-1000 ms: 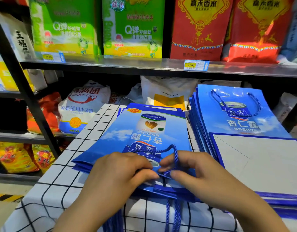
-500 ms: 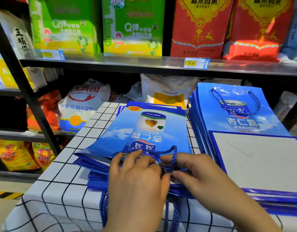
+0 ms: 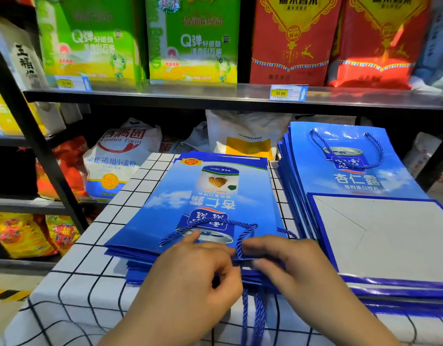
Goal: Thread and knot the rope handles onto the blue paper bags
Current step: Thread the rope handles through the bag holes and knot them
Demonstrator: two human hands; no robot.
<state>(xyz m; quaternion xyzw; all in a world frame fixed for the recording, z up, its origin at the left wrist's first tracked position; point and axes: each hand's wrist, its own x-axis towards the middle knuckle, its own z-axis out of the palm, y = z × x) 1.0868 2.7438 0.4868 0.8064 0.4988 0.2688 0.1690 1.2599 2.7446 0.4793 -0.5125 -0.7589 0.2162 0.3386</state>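
Rope handle pinched between left hand and right hand.

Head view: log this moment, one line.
left hand: pinches rope handle | right hand: pinches rope handle | top bag: loop lies on face

This is looking like a grocery shop. Beyond and above the grip of the left hand and right hand on the rope, a metal shelf is carrying green bags and red bags facing outward. A price tag on its edge is showing 45.00. Lower, left of the grip, a flour sack is lying on another shelf.
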